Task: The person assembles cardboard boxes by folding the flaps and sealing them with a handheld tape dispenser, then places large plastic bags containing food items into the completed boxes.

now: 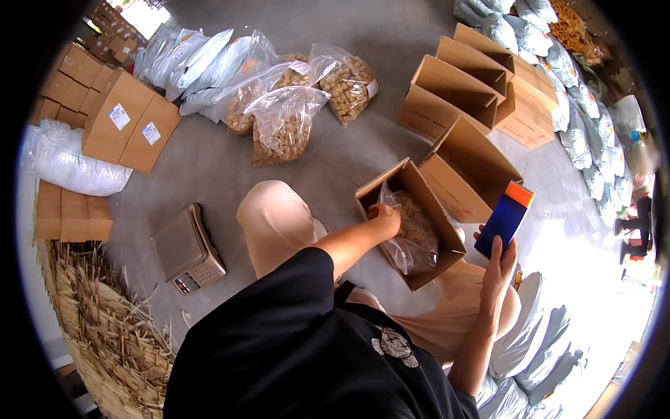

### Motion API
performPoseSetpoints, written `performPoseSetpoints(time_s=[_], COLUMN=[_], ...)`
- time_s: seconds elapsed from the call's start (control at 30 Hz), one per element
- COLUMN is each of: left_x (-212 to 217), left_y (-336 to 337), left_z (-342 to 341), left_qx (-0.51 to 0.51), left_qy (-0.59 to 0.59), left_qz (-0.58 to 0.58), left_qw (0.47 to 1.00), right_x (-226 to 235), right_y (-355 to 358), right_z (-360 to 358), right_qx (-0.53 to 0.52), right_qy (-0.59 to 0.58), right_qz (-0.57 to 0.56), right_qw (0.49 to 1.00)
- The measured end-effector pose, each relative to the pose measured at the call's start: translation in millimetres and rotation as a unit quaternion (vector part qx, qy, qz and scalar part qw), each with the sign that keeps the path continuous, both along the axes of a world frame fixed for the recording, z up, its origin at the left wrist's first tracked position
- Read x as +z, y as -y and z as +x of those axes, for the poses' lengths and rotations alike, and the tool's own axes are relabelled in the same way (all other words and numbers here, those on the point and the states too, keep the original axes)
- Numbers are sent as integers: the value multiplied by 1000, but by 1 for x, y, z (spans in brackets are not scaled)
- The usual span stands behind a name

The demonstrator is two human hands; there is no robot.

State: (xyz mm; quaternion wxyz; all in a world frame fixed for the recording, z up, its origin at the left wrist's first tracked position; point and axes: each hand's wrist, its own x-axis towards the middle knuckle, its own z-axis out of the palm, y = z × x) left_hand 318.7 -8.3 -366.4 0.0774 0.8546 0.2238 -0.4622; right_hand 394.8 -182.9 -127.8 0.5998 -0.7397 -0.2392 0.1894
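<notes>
My left hand [386, 221] reaches into an open cardboard box [447, 253] between my knees, its fingers closed on the edge of a clear plastic bag [417, 230]. Brownish pieces fill the bag, which lies inside the box; its far part sits in shadow. To the right, my right hand [500, 260] grips a slim blue box with an orange end [504, 218], held up and tilted beside the cardboard box. Thumb and fingers press on its lower end.
Another open carton [464, 178] stands just beyond, with several more behind it. Clear bags of brown cubes [283, 129] sit on the floor ahead. A digital scale [187, 248] is at left, near a woven straw thing [105, 321]. Grey sacks [576, 119] line the right.
</notes>
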Motion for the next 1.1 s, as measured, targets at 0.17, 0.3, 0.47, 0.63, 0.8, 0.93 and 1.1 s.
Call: performPoseSetpoints(time_s=[0.17, 0.3, 0.47, 0.63, 0.8, 0.93, 1.1], left_x=[74, 155, 82, 49, 44, 4, 12], left_y=[-106, -234, -392, -426, -430, -439, -395], left_z=[15, -33, -143, -171, -159, -168, -140], left_qx=[119, 262, 466, 441, 284, 200, 337], left_qy=[13, 172, 485, 483, 475, 539, 295], left_qz=[-442, -492, -27, 174, 148, 260, 168], left_qw=[889, 812, 739, 736, 820, 776, 878], right_x=[3, 5, 8, 10, 4, 9, 10], right_y=[-12, -18, -37, -55, -63, -71, -69], right_z=[-2, -1, 2, 7, 10, 12, 10], right_qx=[11, 2, -23, -44, -48, -17, -47], right_qy=[7, -9, -10, -7, -28, -24, -22], right_qz=[-51, -79, -88, -115, -127, -137, -128], right_qw=[999, 997, 996, 992, 990, 990, 990])
